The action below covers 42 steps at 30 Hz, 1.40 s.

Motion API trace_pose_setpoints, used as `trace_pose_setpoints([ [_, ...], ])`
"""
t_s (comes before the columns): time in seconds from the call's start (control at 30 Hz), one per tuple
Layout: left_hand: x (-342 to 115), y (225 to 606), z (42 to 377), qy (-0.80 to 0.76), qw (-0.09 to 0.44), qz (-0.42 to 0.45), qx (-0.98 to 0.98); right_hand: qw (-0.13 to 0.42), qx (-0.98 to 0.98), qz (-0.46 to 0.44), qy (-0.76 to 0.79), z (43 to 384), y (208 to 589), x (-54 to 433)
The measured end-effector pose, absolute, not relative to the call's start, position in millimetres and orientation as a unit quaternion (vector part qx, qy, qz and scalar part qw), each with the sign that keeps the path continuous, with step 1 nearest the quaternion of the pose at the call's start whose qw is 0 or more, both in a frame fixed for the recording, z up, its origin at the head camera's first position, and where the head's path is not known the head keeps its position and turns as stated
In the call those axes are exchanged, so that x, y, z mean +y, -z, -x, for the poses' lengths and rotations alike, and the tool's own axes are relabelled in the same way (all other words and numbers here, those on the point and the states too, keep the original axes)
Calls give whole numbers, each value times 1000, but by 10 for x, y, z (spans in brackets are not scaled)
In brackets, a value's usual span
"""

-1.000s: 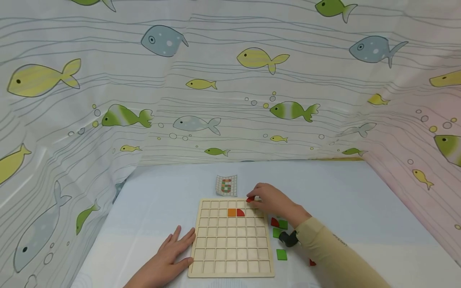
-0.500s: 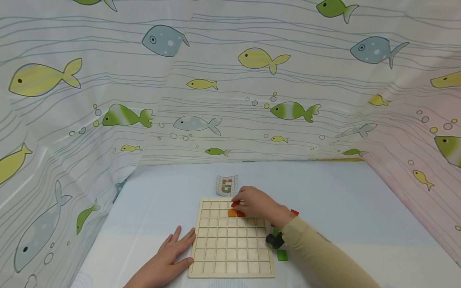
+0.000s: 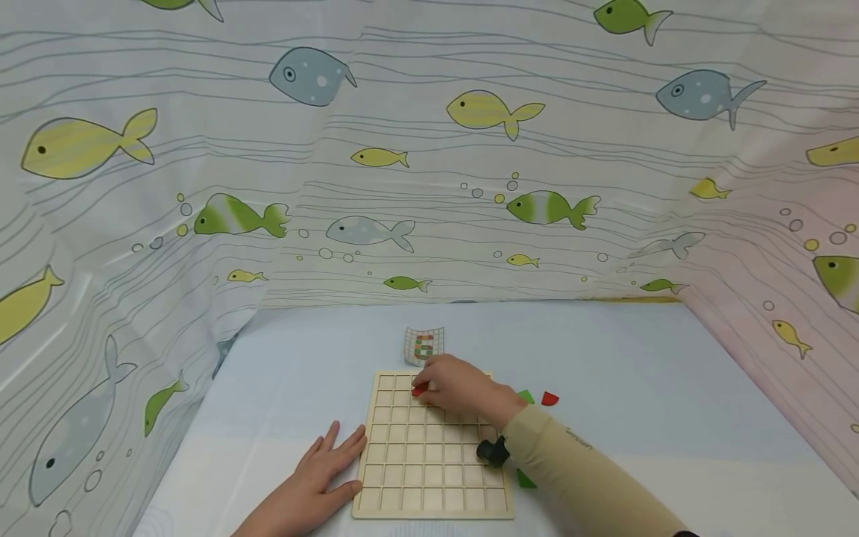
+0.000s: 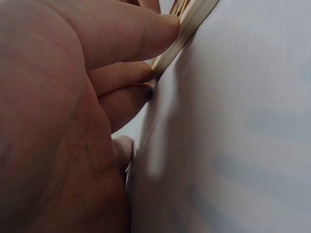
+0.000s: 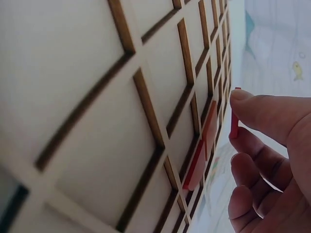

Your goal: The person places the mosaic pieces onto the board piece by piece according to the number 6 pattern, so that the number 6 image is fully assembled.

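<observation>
A pale wooden grid board lies flat on the table. My right hand is over its far rows and pinches a red tile between thumb and fingertips. In the right wrist view that red tile is edge-on, just off the board. A red tile and an orange tile sit side by side in the grid there; the right hand covers them in the head view. My left hand lies with fingers spread, its fingertips and thumb touching the board's left edge.
A small card with a printed coloured pattern lies beyond the board. Right of the board are a red quarter-round tile and green tiles, partly hidden by the right forearm. A fish-print curtain surrounds the table.
My right hand has moved left across the board's far rows, carrying the red tile past the orange and red tiles, which it now covers. The left hand stays at the board's edge.
</observation>
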<state>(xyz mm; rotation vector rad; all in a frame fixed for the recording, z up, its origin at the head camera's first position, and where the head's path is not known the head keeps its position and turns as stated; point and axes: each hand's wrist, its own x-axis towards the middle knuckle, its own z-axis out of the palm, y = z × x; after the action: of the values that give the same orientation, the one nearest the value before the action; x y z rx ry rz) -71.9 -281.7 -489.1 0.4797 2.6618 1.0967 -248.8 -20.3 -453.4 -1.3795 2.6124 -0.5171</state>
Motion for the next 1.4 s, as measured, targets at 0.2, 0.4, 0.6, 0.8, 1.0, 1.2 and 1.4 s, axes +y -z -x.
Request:
trace_pose_setpoints([
  [0.2, -2825, 4917, 727, -366, 106, -166, 910, 87, 866, 461, 173, 2481, 4583, -256],
  [0.4, -2819, 4914, 728, -360, 105, -164, 912, 96, 866, 462, 167, 2473, 4586, -256],
  [0.6, -2813, 4903, 725, -360, 106, -163, 913, 85, 863, 477, 144, 2472, 4591, -241],
  [0.8, -2806, 4907, 730, -371, 112, -160, 908, 82, 860, 483, 144, 2464, 4583, -243],
  [1.0, -2822, 4921, 729, -365, 111, -161, 910, 82, 859, 483, 146, 2451, 4579, -239],
  [1.2, -2822, 4911, 723, -364, 113, -161, 910, 79, 857, 486, 154, 2446, 4594, -211],
  [1.4, -2819, 4912, 721, -368, 114, -160, 909, 74, 858, 484, 159, 2435, 4598, -173],
])
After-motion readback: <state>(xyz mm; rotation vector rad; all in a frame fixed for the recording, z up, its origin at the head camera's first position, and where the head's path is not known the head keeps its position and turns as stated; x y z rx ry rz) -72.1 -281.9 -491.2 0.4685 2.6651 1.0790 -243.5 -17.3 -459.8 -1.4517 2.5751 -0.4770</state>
